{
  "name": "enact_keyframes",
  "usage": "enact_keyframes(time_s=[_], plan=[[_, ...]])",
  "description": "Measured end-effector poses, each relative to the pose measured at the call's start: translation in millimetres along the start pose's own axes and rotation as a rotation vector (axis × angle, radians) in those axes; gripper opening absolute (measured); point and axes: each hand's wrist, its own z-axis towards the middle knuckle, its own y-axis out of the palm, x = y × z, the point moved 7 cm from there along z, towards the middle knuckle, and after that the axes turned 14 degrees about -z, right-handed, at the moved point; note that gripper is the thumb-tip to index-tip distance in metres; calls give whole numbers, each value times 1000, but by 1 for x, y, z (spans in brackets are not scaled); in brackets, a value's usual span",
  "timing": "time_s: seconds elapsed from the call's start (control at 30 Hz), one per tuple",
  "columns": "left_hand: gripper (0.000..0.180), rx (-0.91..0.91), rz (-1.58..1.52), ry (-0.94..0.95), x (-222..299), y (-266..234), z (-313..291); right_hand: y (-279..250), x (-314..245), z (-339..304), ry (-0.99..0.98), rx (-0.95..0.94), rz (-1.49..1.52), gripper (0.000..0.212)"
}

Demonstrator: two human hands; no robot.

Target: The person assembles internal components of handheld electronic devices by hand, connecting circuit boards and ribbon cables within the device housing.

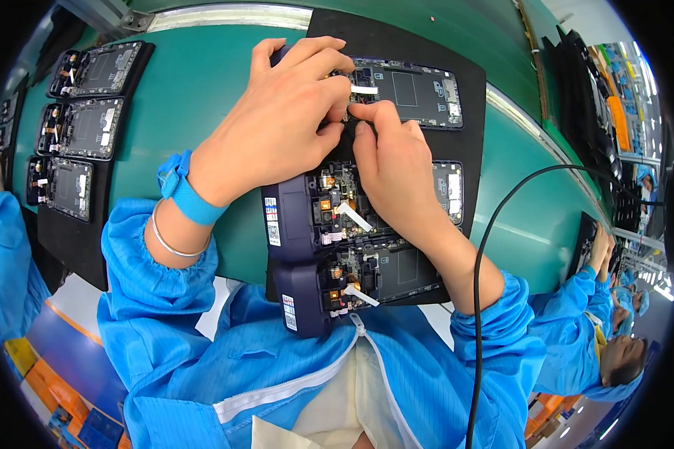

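We press our left hand point(284, 120) down over the near end of the top phone frame point(416, 91), fingers curled to steady it on the black mat point(468, 138). Our right hand point(393, 168) pinches the small white ribbon tab point(365, 90) between thumb and forefinger, close enough for fine work. Two more open frames point(333, 217) lie nearer us on the mat, lined up within reach. Another tray of frames point(79, 131) waits far left on the green tabletop point(195, 82).

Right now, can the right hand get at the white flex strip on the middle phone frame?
Probably yes. The right hand works at the top phone frame, and the white flex strip on the middle phone frame lies uncovered just beside its wrist.
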Motion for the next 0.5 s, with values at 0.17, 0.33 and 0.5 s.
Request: enact_keyframes(time_s=[0.17,0.33,0.5], plan=[[36,93,-120,-32,-3,-18,1,-8,20,-1,186,-76,324,19],[92,292,-467,-511,-14,-30,-69,-70,70,-67,453,97,574,26],[154,-143,-464,-535,39,12,-159,-91,89,-196,636,320,370,35]])
